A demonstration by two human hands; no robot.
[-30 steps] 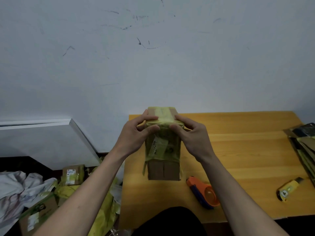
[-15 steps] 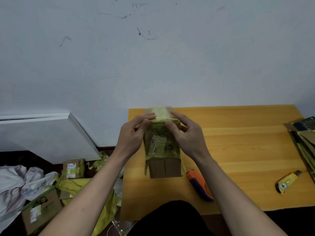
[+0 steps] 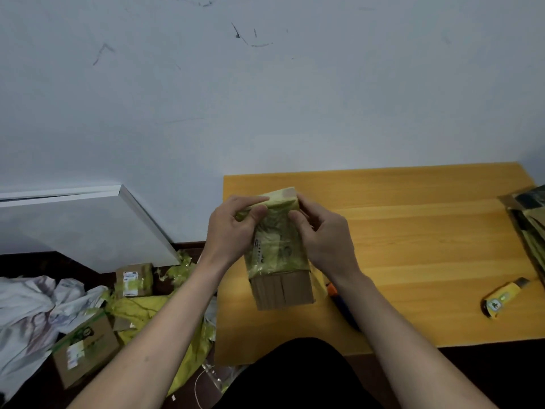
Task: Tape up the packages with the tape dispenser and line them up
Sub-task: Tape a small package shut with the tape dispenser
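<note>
A small cardboard package (image 3: 280, 261) wrapped in yellow-green tape stands upright on the wooden table (image 3: 413, 231), its lower part bare brown. My left hand (image 3: 233, 231) grips its upper left side, thumb and fingers pinching the tape near the top. My right hand (image 3: 321, 234) holds the upper right side with fingers curled round it. The orange and blue tape dispenser (image 3: 343, 308) lies on the table just right of the package, mostly hidden behind my right forearm.
A yellow utility knife (image 3: 501, 299) lies near the table's right front. Flattened dark packaging (image 3: 530, 219) is stacked at the right edge. On the floor to the left are two taped boxes (image 3: 134, 280) (image 3: 85, 348), yellow tape scraps (image 3: 141, 311) and white cloth (image 3: 32, 308).
The package has tilted a little to the left at its top. Both hands slid down its upper sides. The view has shifted, and my right forearm now hides more of the dispenser.
</note>
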